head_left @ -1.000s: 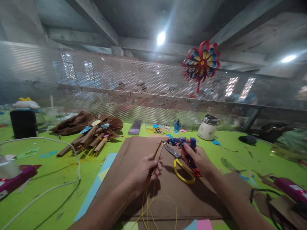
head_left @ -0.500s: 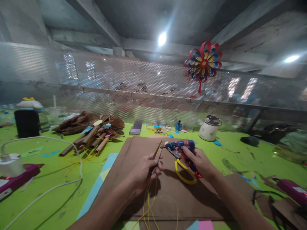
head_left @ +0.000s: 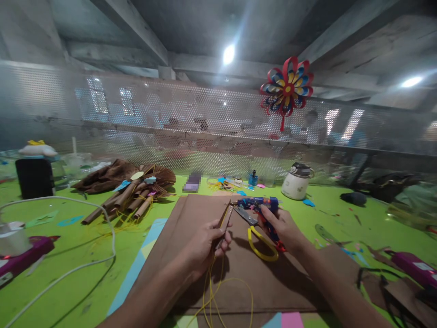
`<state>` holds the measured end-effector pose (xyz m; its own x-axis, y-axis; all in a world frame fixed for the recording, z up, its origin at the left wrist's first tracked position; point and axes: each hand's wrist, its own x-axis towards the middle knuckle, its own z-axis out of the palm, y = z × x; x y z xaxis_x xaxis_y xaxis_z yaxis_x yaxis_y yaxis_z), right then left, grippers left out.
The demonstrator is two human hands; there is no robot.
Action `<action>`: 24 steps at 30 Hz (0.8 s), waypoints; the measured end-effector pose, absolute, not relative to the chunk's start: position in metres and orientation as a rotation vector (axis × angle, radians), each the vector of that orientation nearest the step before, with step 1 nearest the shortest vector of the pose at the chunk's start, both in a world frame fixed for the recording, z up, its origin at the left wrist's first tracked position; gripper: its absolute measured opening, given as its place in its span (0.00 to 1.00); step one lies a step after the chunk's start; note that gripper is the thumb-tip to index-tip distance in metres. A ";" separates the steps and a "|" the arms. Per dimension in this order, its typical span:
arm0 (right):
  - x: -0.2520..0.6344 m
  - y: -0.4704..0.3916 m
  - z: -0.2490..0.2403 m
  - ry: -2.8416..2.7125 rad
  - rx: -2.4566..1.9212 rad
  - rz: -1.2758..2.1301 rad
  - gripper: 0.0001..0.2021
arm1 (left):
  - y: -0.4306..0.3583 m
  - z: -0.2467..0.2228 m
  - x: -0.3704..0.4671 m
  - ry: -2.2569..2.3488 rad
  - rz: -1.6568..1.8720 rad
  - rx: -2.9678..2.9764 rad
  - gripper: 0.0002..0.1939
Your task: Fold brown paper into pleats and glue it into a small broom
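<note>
My left hand (head_left: pixel 211 241) is closed around a narrow folded strip of brown paper (head_left: pixel 226 220), which points up and away from me. Yellow string (head_left: pixel 212 291) trails down from below that hand onto the brown sheet (head_left: pixel 191 207). In my right hand (head_left: pixel 282 225) is a dark blue glue gun (head_left: pixel 256 203), its nozzle pointing left at the upper end of the strip. Whether the tip touches the paper I cannot tell. Yellow-handled scissors (head_left: pixel 262 246) lie on the sheet below the gun, their blades partly behind it.
Rolled brown paper pieces (head_left: pixel 131 196) lie at the left. A white cable (head_left: pixel 114 241) loops near a purple power strip (head_left: pixel 30 253). Behind the sheet stand a small blue bottle (head_left: pixel 253 178) and a white flask (head_left: pixel 295 183). A perforated metal screen (head_left: pixel 218 150) runs along the back.
The glue gun's nozzle has shifted slightly left and up, toward the strip's upper end. More of the scissor blades shows. My left hand keeps its hold on the strip.
</note>
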<state>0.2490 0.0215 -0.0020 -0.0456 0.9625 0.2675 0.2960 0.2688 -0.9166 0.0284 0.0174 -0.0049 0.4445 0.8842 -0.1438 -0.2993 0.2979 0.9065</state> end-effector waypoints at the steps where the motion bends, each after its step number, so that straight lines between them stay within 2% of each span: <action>1: 0.250 0.021 -0.003 -1.566 -1.220 0.848 0.27 | 0.018 -0.005 0.028 0.743 0.890 0.951 0.15; 9: 0.251 0.017 0.000 -1.703 -1.223 0.914 0.27 | 0.019 -0.004 0.025 0.721 0.901 0.946 0.15; 15: 0.249 0.014 0.002 -1.668 -1.222 0.944 0.27 | 0.019 -0.001 0.025 0.704 0.913 0.959 0.07; 20: 0.248 0.016 0.004 -1.584 -1.226 0.903 0.28 | 0.018 -0.001 0.025 0.714 0.916 0.929 0.12; 24: 0.248 0.019 0.007 -1.493 -1.197 0.839 0.28 | 0.018 -0.002 0.025 0.710 0.898 0.937 0.12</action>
<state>0.2476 0.0189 0.0068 -0.0046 0.9610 0.2766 0.2634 0.2680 -0.9267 0.0252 0.0182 -0.0022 0.4556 0.8809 -0.1284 -0.3285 0.3004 0.8954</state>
